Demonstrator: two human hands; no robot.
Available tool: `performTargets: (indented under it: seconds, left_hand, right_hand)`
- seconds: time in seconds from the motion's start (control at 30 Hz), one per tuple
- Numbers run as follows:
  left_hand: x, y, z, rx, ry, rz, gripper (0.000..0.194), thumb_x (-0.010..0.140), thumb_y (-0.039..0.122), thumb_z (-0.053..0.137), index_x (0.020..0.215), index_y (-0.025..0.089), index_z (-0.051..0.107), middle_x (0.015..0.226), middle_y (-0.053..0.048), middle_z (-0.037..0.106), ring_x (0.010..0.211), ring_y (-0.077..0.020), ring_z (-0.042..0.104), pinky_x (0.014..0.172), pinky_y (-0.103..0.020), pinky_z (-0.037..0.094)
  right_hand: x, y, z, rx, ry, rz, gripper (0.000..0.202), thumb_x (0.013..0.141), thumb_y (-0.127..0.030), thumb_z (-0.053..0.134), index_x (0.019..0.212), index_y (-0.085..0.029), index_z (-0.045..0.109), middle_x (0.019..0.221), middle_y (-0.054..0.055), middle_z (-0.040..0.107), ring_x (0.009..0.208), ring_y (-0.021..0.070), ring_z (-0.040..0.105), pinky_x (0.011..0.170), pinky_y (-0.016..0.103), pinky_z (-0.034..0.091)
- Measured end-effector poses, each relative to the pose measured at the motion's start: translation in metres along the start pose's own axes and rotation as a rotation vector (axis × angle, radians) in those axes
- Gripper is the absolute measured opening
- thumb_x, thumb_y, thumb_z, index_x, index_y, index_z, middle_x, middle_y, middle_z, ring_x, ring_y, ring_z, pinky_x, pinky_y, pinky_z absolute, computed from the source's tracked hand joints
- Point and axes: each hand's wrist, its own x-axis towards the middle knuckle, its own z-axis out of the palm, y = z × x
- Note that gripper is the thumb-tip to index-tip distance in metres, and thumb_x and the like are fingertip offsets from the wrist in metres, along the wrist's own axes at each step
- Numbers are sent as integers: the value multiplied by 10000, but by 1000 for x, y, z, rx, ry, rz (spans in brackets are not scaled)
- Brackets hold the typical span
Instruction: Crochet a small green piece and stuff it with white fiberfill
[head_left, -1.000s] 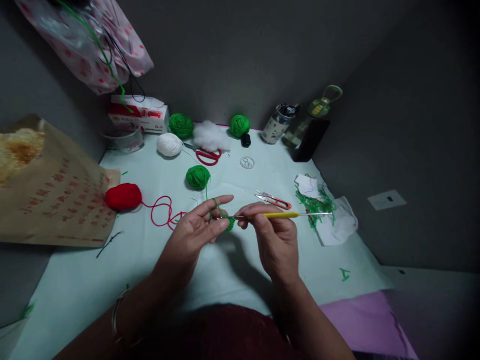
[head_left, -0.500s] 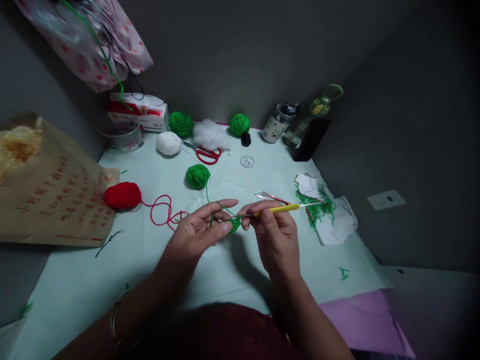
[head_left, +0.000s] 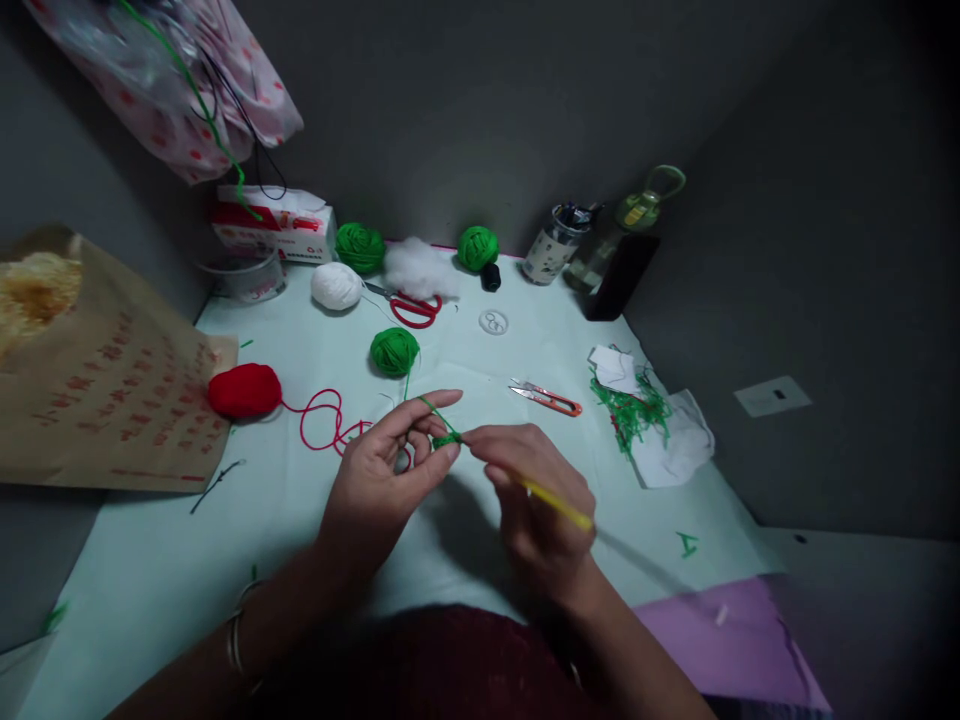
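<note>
Between thumb and fingers, my left hand [head_left: 390, 455] pinches a small green crochet piece [head_left: 445, 440]. Green yarn runs over its raised index finger and back to a green yarn ball [head_left: 394, 351] on the table. My right hand [head_left: 544, 490] is closed around a crochet hook with a yellow handle [head_left: 559, 505]. The hook's far end is smeared by motion, and its working tip is hidden near the fingertips. Those fingertips meet the right edge of the green piece. Orange thread snips [head_left: 546, 397] lie just beyond my right hand.
A red yarn ball [head_left: 244, 390] trails loops toward my left wrist. Along the back are a white yarn ball [head_left: 336, 287], red-handled scissors [head_left: 415, 309], white stuffing [head_left: 420, 268] and a pen cup [head_left: 553, 245]. Green yarn scraps [head_left: 630, 405] lie right; a paper bag [head_left: 127, 390] stands left.
My right hand has turned, swinging the hook from nearly level to slanting down rightward. The green piece and my left fingers have shifted slightly left. The snips now show fully.
</note>
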Motion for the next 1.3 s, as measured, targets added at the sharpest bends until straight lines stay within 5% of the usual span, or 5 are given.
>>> performTargets:
  seconds: [0.27,0.5,0.73,0.93,1.3]
  left_hand:
    - [6,2,-2,-543,-186,-329,397,792,206,792,1180,145,737,548,114,389,465,-17,218,744,-227,486]
    - [2,5,0,-328,-179,-175,422,766,234,814,1182,215,748,829,-9,655,738,-117,559,751,-258,461]
    - [3,2,1,-442,-133,-237,500,770,218,817,1260,218,712,756,23,590,656,-87,488,706,-219,451]
    - [6,5,-5,-545,-157,-311,368,791,175,784,1158,174,765,711,48,506,570,-47,369,829,-250,485]
    - [3,5,-1,-304,-146,-140,435,775,243,815,1204,251,740,830,10,570,749,-115,514,769,-259,435]
  right_hand:
    - [-2,3,4,103,149,92,307,964,-122,558,1154,-308,713,978,38,733,865,195,678,729,377,580]
    - [9,5,6,438,109,309,199,968,-174,586,1004,-272,756,936,29,736,863,181,670,724,354,568]
    - [-1,3,7,-55,47,-90,461,895,-70,656,1291,-305,667,1113,68,733,996,217,677,779,380,583]
    - [10,7,0,441,194,320,203,985,-207,559,996,-278,748,874,20,698,699,148,616,629,320,527]
    - [10,8,4,510,175,374,162,970,-246,597,991,-268,756,891,21,717,736,148,636,647,312,518]
